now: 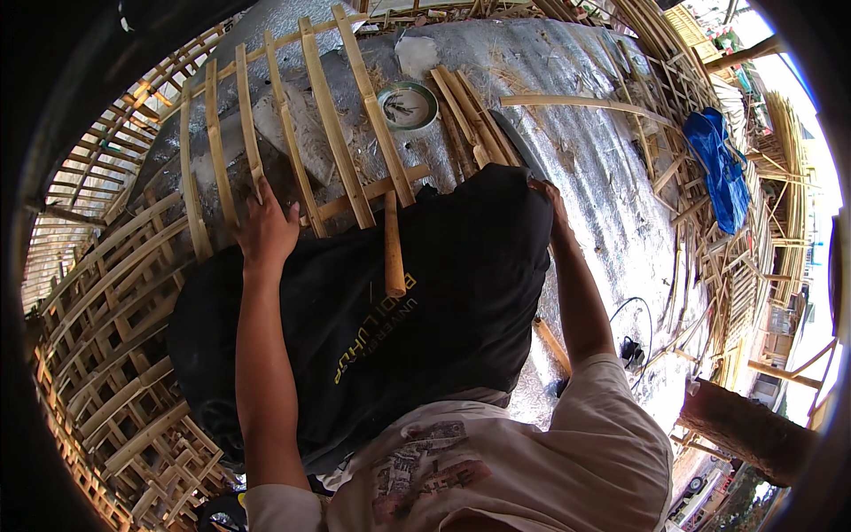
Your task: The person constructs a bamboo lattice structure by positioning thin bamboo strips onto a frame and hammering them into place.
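A frame of split bamboo slats [321, 115], joined by crosspieces, lies with its near end against the black cloth over my lap. My left hand [268, 229] is closed around the lower end of one slat, thumb to the right. Past the cloth's right edge, my right hand [551, 202] is closed at the near end of a grey curved blade that looks like a machete [521, 142]; its handle is hidden. The black cloth [452, 275] with yellow lettering covers my legs. A short bamboo stick [394, 253] lies on the cloth, below the frame.
Loose bamboo strips [467, 115] and a round dish [408, 105] lie on the silvery sheet [594, 168] ahead. Bamboo lattice [106, 319] rises at left. A blue bag [718, 168] hangs at right, and a thick brown post [740, 432] is near my right shoulder.
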Demonstrator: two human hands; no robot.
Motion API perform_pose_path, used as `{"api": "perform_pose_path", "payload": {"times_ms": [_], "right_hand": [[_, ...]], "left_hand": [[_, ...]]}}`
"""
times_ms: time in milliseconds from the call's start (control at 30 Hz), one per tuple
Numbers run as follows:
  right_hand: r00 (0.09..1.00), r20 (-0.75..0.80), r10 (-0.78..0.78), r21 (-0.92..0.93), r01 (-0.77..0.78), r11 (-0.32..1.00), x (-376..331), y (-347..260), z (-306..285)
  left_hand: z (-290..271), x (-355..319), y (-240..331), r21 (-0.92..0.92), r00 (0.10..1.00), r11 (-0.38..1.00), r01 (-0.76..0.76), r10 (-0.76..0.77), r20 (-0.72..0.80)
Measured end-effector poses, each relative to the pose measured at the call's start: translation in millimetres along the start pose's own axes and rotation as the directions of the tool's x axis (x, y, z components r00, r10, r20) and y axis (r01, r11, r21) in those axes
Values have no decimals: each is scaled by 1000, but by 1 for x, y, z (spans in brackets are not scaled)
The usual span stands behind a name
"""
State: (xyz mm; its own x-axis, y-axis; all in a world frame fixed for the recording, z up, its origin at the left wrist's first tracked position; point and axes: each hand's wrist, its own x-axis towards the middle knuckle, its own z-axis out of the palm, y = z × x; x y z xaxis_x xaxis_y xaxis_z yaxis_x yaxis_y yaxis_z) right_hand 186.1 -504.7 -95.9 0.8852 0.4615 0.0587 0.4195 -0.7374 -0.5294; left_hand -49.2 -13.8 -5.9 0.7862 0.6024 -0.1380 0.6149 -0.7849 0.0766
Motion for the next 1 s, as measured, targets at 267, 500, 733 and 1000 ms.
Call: {"api": "perform_pose_path", "payload": {"times_ms": [267, 500, 733, 1000], "right_hand": [[968, -207, -139, -219, 92, 971, -25, 103, 4], [995, -64, 71, -1, -71, 997, -12, -6, 5], [969, -63, 241, -80, -245, 966, -22, -34, -16], [965, -249, 87, -98, -114, 989, -25, -53, -23]], "left_hand": [[-3, 2, 41, -69, 998, 997, -23, 27, 61], [2, -1, 3, 43, 1000, 999, 1, -1, -5], [1, 2, 5, -54, 996, 998, 12, -8, 87], [1, 1, 7, -59, 995, 998, 32, -26, 95]]}}
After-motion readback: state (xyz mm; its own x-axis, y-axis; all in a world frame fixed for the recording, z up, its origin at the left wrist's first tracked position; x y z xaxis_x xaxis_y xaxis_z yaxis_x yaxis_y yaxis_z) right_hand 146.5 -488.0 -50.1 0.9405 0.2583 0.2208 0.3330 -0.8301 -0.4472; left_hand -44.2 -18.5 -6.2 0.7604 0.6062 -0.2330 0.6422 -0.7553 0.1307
